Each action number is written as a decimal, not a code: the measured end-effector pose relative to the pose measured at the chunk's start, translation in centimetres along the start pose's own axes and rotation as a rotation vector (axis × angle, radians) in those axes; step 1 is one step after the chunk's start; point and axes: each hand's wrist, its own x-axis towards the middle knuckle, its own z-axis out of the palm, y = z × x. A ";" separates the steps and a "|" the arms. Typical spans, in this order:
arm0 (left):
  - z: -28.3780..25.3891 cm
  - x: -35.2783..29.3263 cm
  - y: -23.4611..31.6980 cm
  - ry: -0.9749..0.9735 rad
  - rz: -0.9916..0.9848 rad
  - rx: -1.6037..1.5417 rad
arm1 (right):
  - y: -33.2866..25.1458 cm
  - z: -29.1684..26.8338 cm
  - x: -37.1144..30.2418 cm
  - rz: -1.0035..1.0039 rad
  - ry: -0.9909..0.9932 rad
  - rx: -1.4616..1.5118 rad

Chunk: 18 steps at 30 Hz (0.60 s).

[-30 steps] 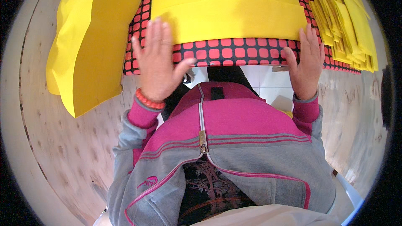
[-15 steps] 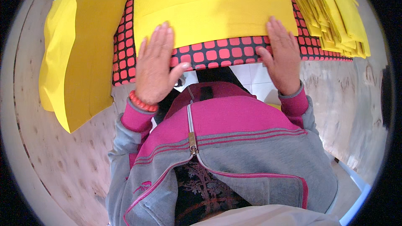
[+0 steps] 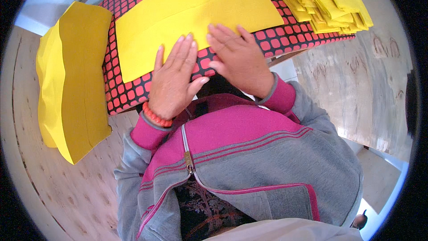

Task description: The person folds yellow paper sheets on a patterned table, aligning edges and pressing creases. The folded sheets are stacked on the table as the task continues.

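On the red-and-black patterned cover [image 3: 290, 40] we have a yellow cloth [image 3: 178, 22] spread flat across its middle. Over the cover's near edge, our left hand [image 3: 171, 82] and right hand [image 3: 243, 62] lie palm down, fingers extended and gripping nothing, their tips over the cloth. We see a yellow stack [image 3: 330, 0] at the cover's right end and a creased yellow sheet [image 3: 84, 80] beside the cover's left edge

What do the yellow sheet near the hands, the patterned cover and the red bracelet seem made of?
Yellow sheet: probably matt, felt-like fabric, evenly coloured, no weave visible.
Patterned cover: maybe printed cloth or vinyl; its look leaves this open.
Red bracelet: rounded beads, perhaps plastic or stone, slightly shiny.
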 end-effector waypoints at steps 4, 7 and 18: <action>-0.9 -2.6 -2.1 0.003 -0.087 0.037 | 3.7 -2.2 -2.4 0.138 -0.028 -0.124; -1.9 -4.0 -3.6 0.031 -0.145 0.072 | 6.1 -4.0 -3.9 0.225 0.009 -0.195; -4.3 -0.1 -4.8 0.056 0.032 0.424 | 5.3 -4.4 -0.3 -0.018 0.033 -0.113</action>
